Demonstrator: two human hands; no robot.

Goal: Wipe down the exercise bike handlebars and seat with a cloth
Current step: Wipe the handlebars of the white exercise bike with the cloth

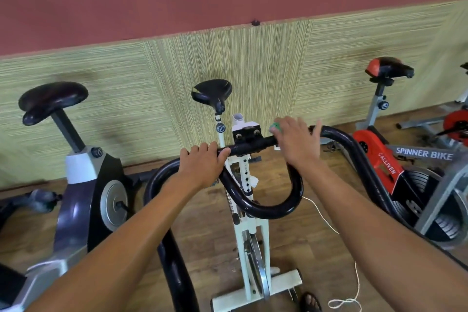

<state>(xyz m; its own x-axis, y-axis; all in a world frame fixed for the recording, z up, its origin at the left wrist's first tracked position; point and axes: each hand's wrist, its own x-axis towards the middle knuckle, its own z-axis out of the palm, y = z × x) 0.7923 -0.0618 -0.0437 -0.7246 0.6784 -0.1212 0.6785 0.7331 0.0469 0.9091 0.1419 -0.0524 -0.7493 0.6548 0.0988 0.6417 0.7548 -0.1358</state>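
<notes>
Two hands are on the black handlebars (pixel 253 145) of the white exercise bike (pixel 249 238) in front of us. Our left hand (pixel 202 162) curls its fingers over the crossbar left of the centre clamp. Our right hand (pixel 295 138) lies with fingers spread, pressing a green cloth (pixel 275 127) onto the bar just right of the clamp. Beyond the bars, the bike's black seat (pixel 212 90) stands near the wall. A grey bike (pixel 76 185) stands left, a red spinner bike (pixel 395 157) right.
</notes>
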